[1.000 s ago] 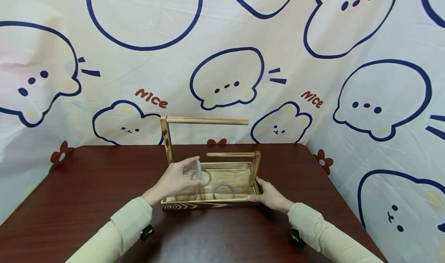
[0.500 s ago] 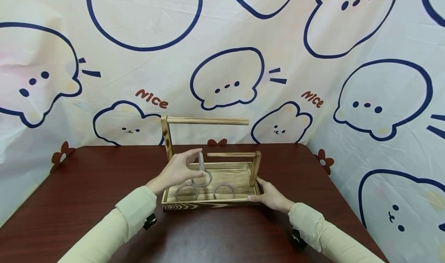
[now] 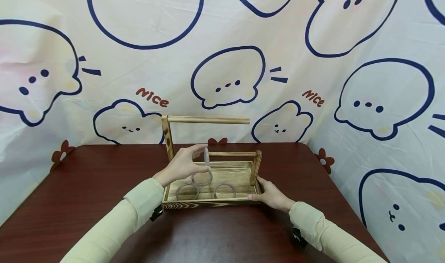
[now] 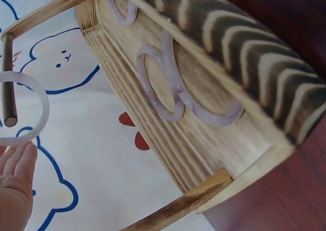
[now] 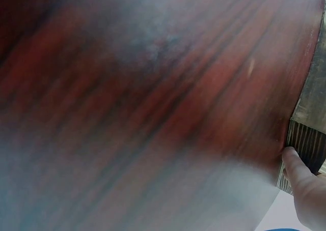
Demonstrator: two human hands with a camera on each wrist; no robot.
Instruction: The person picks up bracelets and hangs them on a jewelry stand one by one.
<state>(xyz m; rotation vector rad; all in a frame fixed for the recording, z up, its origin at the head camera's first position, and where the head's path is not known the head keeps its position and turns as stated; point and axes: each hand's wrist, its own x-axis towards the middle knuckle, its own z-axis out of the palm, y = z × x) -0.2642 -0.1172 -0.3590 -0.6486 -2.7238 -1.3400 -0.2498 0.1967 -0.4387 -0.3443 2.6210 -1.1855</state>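
Observation:
My left hand (image 3: 182, 163) pinches a pale translucent bangle (image 3: 206, 156) on edge between thumb and fingers, above the wooden tray (image 3: 215, 204). The bangle is at the free left end of the stand's lower rod (image 3: 236, 154); in the left wrist view that rod's end shows within the ring. Three more bangles lie in the tray: one at the left (image 3: 188, 184), one at the right (image 3: 225, 184), and a middle bangle (image 4: 143, 83) that meets its neighbour. My right hand (image 3: 272, 196) grips the tray's right end, thumb at the front corner.
A taller post (image 3: 168, 139) at the tray's left end carries a higher rod (image 3: 208, 120) reaching right. A shorter post (image 3: 255, 168) at the right bears the lower rod. The tray stands on a dark red-brown table (image 3: 114, 185) before a cartoon-printed cloth (image 3: 222, 31).
My left hand has raised the bangle out from over the tray and moved it right, up to the lower rod's free end. The right hand keeps its hold on the tray.

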